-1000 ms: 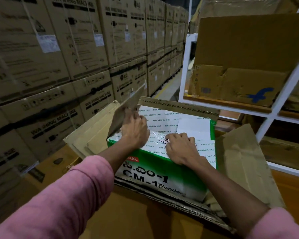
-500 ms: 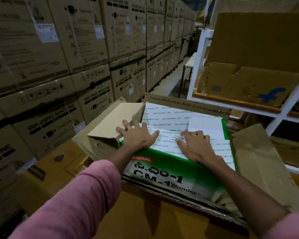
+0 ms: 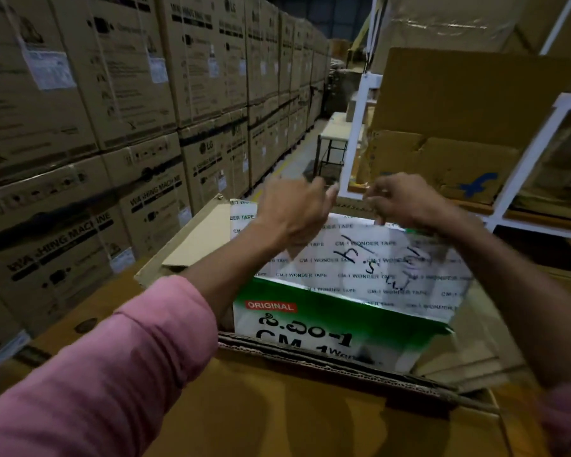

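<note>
A green-and-white tape box [image 3: 343, 311], printed "CM-1 Wonder Tape" and scribbled on in black marker, sits inside an open brown carton [image 3: 310, 397]. My left hand [image 3: 294, 209] and my right hand [image 3: 406, 202] are both at the box's far top edge, fingers curled over it. Motion blur hides the fingertips, so I cannot tell whether they also catch the carton's far flap. The carton's left flap [image 3: 198, 239] lies folded outward. Its right flap [image 3: 475, 344] also hangs open. Pink sleeves cover both forearms.
Tall stacks of washing machine cartons [image 3: 112, 127] wall off the left side. A white metal rack [image 3: 521, 159] holding flattened cardboard [image 3: 459, 120] stands close on the right. A narrow aisle with a small table [image 3: 333, 130] runs between them.
Both hands left the box's top, where they lay flat, and moved to its far edge with fingers curled. The left flap, held up a second ago, now lies outward.
</note>
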`<act>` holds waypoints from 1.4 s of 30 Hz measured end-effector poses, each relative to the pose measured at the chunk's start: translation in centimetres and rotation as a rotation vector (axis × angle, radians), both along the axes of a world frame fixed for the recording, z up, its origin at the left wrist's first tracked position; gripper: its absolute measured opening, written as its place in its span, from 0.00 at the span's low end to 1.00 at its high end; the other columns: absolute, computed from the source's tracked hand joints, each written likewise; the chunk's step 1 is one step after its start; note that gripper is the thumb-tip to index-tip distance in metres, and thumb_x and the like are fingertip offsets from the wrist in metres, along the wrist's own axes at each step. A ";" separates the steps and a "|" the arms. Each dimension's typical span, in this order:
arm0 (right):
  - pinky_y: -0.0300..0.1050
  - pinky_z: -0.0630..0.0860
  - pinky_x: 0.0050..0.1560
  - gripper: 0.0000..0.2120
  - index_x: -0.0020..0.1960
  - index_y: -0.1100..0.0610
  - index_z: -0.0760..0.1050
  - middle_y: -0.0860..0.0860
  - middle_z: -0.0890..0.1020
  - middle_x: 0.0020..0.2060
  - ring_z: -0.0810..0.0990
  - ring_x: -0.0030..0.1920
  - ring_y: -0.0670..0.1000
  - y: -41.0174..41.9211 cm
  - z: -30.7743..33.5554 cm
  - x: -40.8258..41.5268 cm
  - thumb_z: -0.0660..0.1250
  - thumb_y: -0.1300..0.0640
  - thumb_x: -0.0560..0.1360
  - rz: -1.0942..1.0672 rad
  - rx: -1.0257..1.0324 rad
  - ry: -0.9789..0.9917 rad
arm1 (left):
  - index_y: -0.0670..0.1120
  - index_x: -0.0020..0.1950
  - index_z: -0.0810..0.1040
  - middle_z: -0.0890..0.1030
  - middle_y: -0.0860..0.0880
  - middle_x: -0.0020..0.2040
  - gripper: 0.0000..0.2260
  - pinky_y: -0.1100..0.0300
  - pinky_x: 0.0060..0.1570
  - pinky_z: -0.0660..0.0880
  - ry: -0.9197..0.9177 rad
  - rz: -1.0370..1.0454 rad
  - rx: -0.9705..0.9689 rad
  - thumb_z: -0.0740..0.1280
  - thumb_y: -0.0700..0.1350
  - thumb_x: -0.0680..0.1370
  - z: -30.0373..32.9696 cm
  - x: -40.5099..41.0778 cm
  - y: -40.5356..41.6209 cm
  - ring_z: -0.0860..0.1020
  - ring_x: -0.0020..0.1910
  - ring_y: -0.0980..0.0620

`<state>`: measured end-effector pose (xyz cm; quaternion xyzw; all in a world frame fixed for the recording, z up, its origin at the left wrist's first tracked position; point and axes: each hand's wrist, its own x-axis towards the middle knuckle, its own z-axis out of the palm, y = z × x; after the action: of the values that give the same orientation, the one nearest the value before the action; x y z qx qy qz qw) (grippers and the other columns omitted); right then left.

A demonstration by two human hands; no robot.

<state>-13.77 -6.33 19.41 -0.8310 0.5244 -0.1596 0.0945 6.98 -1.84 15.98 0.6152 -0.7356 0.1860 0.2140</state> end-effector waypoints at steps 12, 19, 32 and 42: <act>0.47 0.81 0.42 0.15 0.63 0.54 0.79 0.53 0.86 0.48 0.84 0.40 0.50 4.6 -6.3 4.1 0.66 0.64 0.78 0.326 0.614 0.335 | 0.46 0.59 0.77 0.80 0.44 0.57 0.12 0.47 0.51 0.70 -0.051 0.074 0.420 0.60 0.50 0.82 -8.5 -1.2 2.0 0.78 0.58 0.39; 0.51 0.74 0.51 0.05 0.48 0.50 0.73 0.58 0.82 0.54 0.79 0.55 0.60 3.1 -12.1 5.8 0.60 0.57 0.81 0.290 0.233 0.421 | 0.47 0.50 0.74 0.83 0.44 0.53 0.08 0.49 0.45 0.69 0.170 0.089 0.358 0.57 0.47 0.82 -13.4 0.0 2.7 0.80 0.52 0.39; 0.77 0.49 0.72 0.13 0.61 0.58 0.73 0.64 0.74 0.67 0.47 0.77 0.76 2.8 -13.3 6.6 0.62 0.52 0.81 -0.156 0.245 0.415 | 0.45 0.59 0.76 0.80 0.41 0.59 0.13 0.46 0.52 0.70 0.117 0.072 0.468 0.60 0.51 0.82 -12.9 -1.2 1.1 0.79 0.56 0.36; 0.72 0.46 0.76 0.30 0.77 0.50 0.64 0.57 0.55 0.81 0.47 0.80 0.69 1.1 -16.2 -6.3 0.59 0.38 0.80 -0.460 0.084 0.403 | 0.44 0.62 0.74 0.80 0.42 0.59 0.13 0.42 0.58 0.71 0.061 -0.109 0.453 0.59 0.48 0.82 -12.3 -9.0 -1.1 0.76 0.57 0.39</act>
<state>-20.04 -5.21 3.17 -0.7008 0.7131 0.0130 -0.0155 -2.05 -2.93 3.64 0.6123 -0.7839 -0.0143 0.1020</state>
